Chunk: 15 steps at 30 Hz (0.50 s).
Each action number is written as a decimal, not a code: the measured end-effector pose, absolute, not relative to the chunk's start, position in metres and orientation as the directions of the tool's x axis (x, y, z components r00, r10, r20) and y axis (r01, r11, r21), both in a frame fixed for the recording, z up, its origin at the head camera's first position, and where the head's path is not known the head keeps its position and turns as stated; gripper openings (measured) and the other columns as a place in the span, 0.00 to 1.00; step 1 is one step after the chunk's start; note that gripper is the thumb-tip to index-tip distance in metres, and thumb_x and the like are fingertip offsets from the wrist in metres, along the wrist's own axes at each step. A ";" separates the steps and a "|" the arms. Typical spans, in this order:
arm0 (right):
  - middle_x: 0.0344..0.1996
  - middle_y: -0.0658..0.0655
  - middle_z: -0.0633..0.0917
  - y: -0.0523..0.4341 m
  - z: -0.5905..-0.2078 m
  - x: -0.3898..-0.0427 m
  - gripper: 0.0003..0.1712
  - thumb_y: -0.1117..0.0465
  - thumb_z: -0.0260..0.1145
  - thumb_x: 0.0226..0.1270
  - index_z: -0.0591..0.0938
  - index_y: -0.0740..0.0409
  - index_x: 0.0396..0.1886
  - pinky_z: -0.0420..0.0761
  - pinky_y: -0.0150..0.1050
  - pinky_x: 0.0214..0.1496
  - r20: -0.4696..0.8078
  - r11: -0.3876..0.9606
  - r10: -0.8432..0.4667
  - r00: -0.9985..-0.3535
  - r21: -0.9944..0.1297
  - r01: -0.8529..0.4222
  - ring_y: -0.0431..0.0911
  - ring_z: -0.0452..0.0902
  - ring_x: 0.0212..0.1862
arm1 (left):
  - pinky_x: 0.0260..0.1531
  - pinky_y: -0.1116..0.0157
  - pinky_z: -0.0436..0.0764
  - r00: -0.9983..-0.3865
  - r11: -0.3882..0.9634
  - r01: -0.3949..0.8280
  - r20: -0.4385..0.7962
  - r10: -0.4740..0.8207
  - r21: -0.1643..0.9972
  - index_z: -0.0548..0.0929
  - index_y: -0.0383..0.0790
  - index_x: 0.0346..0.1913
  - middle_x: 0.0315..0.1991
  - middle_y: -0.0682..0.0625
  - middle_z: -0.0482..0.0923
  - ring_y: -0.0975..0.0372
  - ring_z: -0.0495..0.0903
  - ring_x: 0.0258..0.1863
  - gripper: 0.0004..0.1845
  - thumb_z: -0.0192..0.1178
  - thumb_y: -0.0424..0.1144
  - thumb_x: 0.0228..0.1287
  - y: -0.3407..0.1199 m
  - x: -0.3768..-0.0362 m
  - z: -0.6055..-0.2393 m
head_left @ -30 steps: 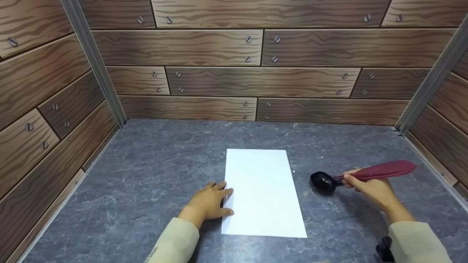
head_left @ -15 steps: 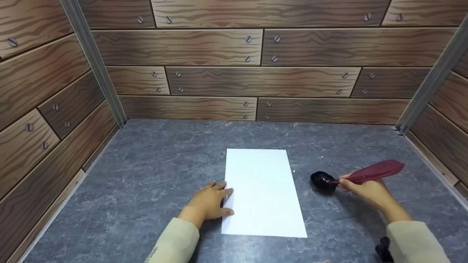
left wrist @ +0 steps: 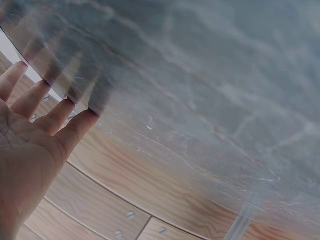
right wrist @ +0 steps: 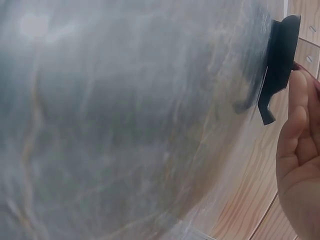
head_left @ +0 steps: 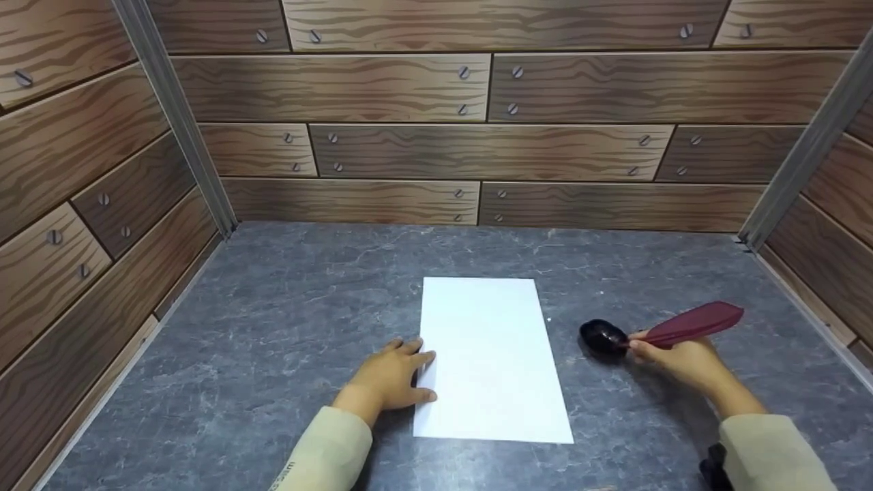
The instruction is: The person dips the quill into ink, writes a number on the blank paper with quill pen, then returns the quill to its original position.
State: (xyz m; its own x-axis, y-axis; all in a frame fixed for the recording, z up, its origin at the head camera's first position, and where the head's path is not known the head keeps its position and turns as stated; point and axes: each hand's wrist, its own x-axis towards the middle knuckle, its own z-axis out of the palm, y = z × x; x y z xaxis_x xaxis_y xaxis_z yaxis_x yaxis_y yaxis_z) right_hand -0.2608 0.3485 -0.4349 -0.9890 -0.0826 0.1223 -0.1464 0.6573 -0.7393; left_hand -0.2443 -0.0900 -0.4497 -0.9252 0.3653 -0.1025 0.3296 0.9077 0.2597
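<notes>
Wood-grain panels with printed screws wall a grey, marble-veined table (head_left: 286,327). On it lies a smooth white rectangular sheet (head_left: 487,358); the left hand (head_left: 392,378) rests flat at its left edge, fingers straight. Right of the sheet, the right hand (head_left: 682,358) pinches a dark red feather quill (head_left: 692,324), its tip at a glossy black rounded inkpot (head_left: 603,337).

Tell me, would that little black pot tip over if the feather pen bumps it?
Probably not easily: the black pot looks low, wide and rounded, sitting flat on the grey table. It seems small, so a nudge from the feather pen in the right hand might slide it.
</notes>
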 end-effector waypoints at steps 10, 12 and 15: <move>0.30 0.59 0.87 0.348 -0.435 -0.261 0.22 0.55 0.66 0.65 0.82 0.72 0.48 0.79 0.26 0.33 0.106 0.627 -0.078 -0.991 -0.768 -0.132 0.39 0.84 0.31 | 0.60 0.42 0.64 -0.926 0.911 0.327 -0.107 0.362 0.251 0.72 0.51 0.67 0.70 0.48 0.62 0.44 0.58 0.68 0.36 0.64 0.60 0.56 -0.090 -0.244 -0.449; 0.31 0.59 0.87 0.349 -0.433 -0.261 0.22 0.55 0.66 0.66 0.82 0.72 0.48 0.80 0.28 0.32 0.108 0.625 -0.079 -0.991 -0.769 -0.134 0.39 0.84 0.31 | 0.60 0.42 0.64 -0.925 0.911 0.330 -0.108 0.364 0.248 0.72 0.51 0.67 0.70 0.48 0.62 0.44 0.58 0.68 0.36 0.64 0.60 0.56 -0.090 -0.244 -0.449; 0.33 0.59 0.87 0.351 -0.429 -0.261 0.23 0.55 0.64 0.67 0.82 0.73 0.48 0.81 0.31 0.31 0.120 0.612 -0.087 -0.989 -0.777 -0.148 0.40 0.84 0.31 | 0.60 0.42 0.64 -0.924 0.911 0.330 -0.112 0.365 0.248 0.72 0.51 0.67 0.70 0.48 0.62 0.45 0.57 0.69 0.36 0.64 0.60 0.56 -0.090 -0.244 -0.448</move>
State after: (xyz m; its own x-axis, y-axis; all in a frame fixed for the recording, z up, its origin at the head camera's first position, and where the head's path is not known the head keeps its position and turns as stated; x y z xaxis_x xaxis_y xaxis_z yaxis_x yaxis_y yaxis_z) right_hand -0.2614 0.3510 -0.4291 -0.9890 -0.0870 0.1196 -0.1478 0.6121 -0.7769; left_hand -0.2436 -0.0899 -0.4483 -0.9242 0.3651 -0.1118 0.3298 0.9109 0.2480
